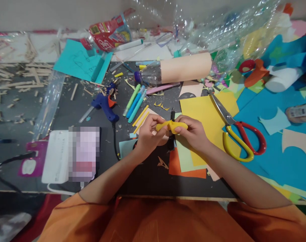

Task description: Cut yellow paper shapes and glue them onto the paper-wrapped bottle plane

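Between my hands is a small folded piece of yellow paper [172,125], pinched at the middle. My left hand [150,132] is closed on its left end, thumb and fingers pressed together. The right end sits between the thumb and fingers of my right hand [192,132]. Just below the paper lies a black pen [171,143], partly hidden by it. Under and beside my right hand are sheets of yellow paper [205,114] and a pale green sheet [184,156]. Left of my hands lie thin yellow strips [141,116].
Large scissors [240,129] with red and yellow handles lie right. A blue glue gun [105,106], several markers [136,102] and a paper-wrapped bottle [185,69] lie beyond my hands. A phone [83,153] and white power bank [55,156] sit left. Wood scraps [29,84] litter the back left.
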A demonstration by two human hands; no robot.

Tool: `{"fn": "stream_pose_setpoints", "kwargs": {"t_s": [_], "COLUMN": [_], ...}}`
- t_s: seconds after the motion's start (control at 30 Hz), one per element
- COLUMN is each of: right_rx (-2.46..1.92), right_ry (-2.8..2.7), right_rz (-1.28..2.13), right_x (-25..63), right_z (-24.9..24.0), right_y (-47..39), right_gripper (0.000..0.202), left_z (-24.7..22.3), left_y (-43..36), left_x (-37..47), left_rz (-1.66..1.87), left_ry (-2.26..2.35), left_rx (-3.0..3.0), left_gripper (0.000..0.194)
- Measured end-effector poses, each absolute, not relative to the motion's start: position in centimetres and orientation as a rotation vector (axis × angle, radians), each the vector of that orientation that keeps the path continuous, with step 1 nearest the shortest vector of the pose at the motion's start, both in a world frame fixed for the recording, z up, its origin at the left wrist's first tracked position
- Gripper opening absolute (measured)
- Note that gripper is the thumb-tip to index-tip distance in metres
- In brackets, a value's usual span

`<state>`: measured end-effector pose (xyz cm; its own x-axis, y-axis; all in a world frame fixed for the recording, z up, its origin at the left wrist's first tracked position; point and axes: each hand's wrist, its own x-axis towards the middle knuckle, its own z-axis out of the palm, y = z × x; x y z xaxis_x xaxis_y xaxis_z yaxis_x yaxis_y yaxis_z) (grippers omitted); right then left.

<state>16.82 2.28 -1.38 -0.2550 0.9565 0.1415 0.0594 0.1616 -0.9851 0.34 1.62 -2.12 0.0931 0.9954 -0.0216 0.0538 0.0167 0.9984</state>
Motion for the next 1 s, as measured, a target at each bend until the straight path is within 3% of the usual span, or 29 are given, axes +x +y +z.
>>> {"fn": "stream_pose_setpoints", "kwargs": {"t_s": [0.2, 0.43, 0.73, 1.0], "right_rx": [-0.929, -1.026, -0.963, -0.840], "right_ry": [-1.421, -1.519, -1.555, -1.476], "right_rz": [1.334, 1.214, 1.255, 1.398], "right_x": [17.16, 17.01, 16.83, 17.52], "right_z": [-1.64, -1.74, -1.88, -1.98], "right_y": [2.14, 2.07, 2.14, 2.20], "right_gripper": [0.048, 0.029, 0.025, 0.016], "left_z": [-2.38, -2.40, -1.95, -1.85], "left_y": [1.56, 1.68, 1.33, 1.64], "left_x": [0.50, 0.27, -0.06, 0.01], "left_rz": [1.168, 1.193, 1.133, 1.104], "left_ry": [1.215, 1.254, 1.108, 1.185], "left_rx": [1.228, 1.400, 1.427, 1.509], "left_gripper": [0.028, 0.023, 0.025, 0.010]}}
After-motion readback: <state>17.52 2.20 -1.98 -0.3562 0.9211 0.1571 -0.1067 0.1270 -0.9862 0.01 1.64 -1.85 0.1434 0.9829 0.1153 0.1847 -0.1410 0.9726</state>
